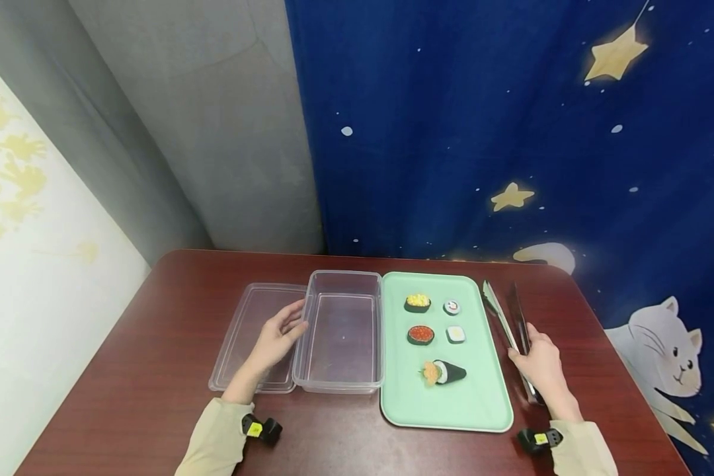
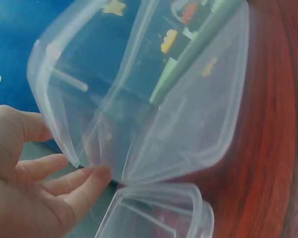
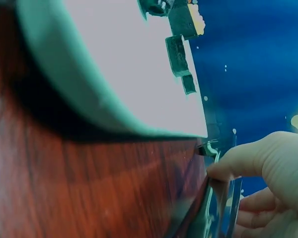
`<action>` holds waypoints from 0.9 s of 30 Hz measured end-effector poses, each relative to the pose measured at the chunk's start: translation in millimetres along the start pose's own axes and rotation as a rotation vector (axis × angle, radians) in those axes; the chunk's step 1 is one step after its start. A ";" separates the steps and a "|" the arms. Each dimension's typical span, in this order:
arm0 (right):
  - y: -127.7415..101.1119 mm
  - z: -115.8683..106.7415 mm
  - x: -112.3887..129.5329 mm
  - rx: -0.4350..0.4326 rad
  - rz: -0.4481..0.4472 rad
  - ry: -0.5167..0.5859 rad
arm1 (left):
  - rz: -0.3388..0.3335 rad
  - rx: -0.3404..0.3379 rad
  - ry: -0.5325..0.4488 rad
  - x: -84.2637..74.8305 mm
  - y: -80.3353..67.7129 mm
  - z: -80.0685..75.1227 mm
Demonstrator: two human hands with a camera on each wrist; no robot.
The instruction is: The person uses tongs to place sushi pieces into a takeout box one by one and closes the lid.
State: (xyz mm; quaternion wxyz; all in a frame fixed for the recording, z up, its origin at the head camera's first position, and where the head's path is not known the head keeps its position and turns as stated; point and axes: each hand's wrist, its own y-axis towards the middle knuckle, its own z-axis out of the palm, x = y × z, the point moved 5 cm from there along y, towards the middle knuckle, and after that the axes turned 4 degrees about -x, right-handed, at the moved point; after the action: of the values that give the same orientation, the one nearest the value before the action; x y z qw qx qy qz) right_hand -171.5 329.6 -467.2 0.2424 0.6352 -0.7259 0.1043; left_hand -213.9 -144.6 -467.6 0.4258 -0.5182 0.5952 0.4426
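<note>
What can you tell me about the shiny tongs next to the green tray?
The tongs look like shiny silver metal, with two long flat arms spread apart at the far end and joined near the person. They lie flat on the dark red table, just right of the green tray. The right hand rests on them near the joined end, its fingers touching the metal.
</note>
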 end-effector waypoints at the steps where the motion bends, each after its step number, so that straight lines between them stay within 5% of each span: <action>1: 0.5 0.6 -0.2 0.010 0.015 0.000 | -0.035 -0.001 -0.028 0.5 -0.1 0.0; 5: 2.2 2.1 -0.7 0.030 0.045 0.001 | -0.142 -0.013 -0.119 2.9 -0.9 0.8; 11: 2.5 1.4 -3.5 -0.002 0.034 0.026 | -0.198 -0.027 -0.167 4.6 -1.8 1.3; 27: -0.5 -15.2 -0.7 -0.158 -0.116 0.062 | -0.233 -0.028 -0.206 5.9 -3.5 0.7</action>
State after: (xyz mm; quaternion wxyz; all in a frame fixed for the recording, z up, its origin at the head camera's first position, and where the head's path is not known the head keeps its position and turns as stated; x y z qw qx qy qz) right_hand -167.5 337.0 -454.6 0.3198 0.6516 -0.6859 0.0521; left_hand -211.1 -145.6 -473.7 0.5260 -0.5414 0.4780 0.4491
